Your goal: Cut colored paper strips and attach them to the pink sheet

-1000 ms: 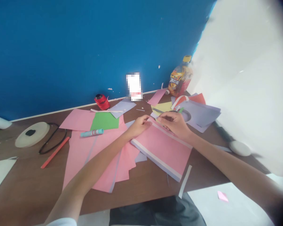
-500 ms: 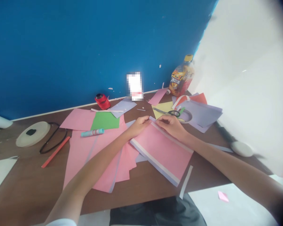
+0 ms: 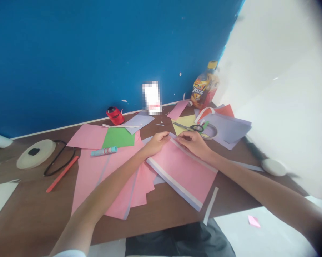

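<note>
A pink sheet of paper (image 3: 186, 175) lies at an angle on the table in front of me, with a white strip and a lavender edge along each of two opposite sides. My left hand (image 3: 160, 140) is closed at its far corner, thumb and fingers pressed together on the paper. Close by on the right, my right hand (image 3: 191, 140) pinches at the upper end of the right-hand white strip (image 3: 194, 155). Its fingertips partly hide what they grip there. Beneath my left forearm, more pink sheets (image 3: 92, 178) with lavender stripes are spread out.
Scissors (image 3: 184, 126) and a tape roll (image 3: 212, 132) lie beyond my right hand, near lavender sheets (image 3: 227, 126). A drink bottle (image 3: 204, 87) stands at the wall. Leftward are a glue stick (image 3: 104, 151), a green sheet (image 3: 119, 137), a red spool (image 3: 115, 116) and a red stick (image 3: 61, 175).
The whole view has shifted slightly. Both hands stay at the far corner of the pink sheet, with almost no visible movement.
</note>
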`<act>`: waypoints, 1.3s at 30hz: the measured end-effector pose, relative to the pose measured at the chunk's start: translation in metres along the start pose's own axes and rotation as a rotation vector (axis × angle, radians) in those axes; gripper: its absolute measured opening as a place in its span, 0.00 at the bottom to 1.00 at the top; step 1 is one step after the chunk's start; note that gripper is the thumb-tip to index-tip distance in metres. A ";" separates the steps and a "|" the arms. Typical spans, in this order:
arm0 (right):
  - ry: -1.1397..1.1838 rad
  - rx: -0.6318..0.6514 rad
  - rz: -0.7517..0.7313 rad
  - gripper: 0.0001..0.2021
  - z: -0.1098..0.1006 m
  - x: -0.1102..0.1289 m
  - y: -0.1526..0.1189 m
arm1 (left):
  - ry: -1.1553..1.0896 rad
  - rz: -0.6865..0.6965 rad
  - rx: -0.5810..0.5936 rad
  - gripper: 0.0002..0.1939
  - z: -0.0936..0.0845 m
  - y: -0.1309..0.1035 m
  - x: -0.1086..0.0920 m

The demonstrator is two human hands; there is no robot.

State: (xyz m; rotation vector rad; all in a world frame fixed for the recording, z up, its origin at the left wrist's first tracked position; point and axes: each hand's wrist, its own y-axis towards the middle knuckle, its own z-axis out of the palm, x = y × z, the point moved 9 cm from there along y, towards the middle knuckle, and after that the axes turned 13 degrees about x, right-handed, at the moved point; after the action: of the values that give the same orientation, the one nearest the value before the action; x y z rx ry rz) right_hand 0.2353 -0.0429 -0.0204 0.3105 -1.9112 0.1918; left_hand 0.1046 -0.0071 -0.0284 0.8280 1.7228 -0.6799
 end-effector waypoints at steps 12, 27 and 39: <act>0.072 0.004 0.022 0.15 0.002 -0.006 0.000 | 0.060 -0.005 -0.023 0.18 -0.001 -0.001 -0.003; 0.004 -0.014 0.021 0.13 0.001 0.000 0.000 | 0.042 0.010 -0.014 0.19 -0.001 -0.001 -0.004; -0.014 -0.016 0.025 0.14 0.002 0.002 -0.001 | 0.080 -0.013 -0.039 0.21 -0.004 -0.002 0.001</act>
State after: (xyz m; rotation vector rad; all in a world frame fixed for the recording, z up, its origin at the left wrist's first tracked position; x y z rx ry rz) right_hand 0.2328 -0.0447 -0.0193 0.2781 -1.9302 0.1913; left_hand 0.1011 -0.0051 -0.0280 0.8268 1.8093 -0.6275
